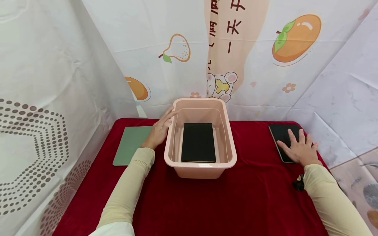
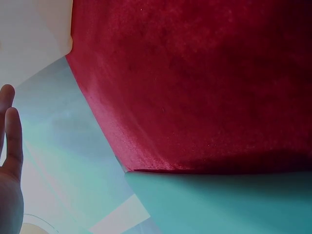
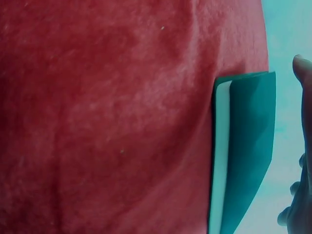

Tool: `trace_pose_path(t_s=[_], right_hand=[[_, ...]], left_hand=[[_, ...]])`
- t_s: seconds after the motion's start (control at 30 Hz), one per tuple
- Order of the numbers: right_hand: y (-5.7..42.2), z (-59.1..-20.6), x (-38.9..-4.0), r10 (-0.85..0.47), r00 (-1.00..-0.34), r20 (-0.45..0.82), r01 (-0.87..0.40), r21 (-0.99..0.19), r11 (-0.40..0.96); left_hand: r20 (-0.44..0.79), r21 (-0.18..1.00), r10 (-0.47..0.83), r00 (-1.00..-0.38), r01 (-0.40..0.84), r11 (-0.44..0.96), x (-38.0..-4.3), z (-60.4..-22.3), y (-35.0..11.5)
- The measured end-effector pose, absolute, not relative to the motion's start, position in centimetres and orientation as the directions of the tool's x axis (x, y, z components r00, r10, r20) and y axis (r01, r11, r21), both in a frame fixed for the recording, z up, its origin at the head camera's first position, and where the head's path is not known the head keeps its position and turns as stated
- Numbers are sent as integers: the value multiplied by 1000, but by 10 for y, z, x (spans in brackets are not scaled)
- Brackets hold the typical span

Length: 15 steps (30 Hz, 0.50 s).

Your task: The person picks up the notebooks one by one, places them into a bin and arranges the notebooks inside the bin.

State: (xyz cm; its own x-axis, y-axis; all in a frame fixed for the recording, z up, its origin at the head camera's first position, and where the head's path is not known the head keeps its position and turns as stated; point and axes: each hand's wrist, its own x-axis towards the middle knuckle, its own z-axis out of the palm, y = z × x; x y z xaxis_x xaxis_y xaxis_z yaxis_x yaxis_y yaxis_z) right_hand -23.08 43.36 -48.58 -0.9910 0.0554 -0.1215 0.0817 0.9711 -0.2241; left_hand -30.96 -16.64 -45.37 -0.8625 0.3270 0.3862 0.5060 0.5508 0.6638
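Note:
A pink plastic basin (image 1: 200, 172) stands at the middle of the table, with a black notebook (image 1: 198, 142) lying flat inside it. My left hand (image 1: 160, 130) is at the basin's left rim, fingers extended; whether it touches the rim I cannot tell. Over at the right, my right hand (image 1: 301, 149) is spread above a second black notebook (image 1: 279, 132). In the right wrist view that notebook (image 3: 251, 131) shows its pale page edges, and the fingers (image 3: 306, 117) appear apart from its cover.
A green notebook (image 1: 130, 144) lies left of the basin, partly behind the left forearm. Red cloth (image 1: 206, 206) covers the table. Printed white curtains (image 1: 141, 29) hang behind and at both sides, close to the table's edges.

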Motion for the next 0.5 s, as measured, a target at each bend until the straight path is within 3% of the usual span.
trace_pose_path(t_s=[0.5], right_hand=[[453,-497,-217,95,-977,-193,150,-293,944]], left_hand=[[378,665,324,-867,498,556,-310,-454,-166]])
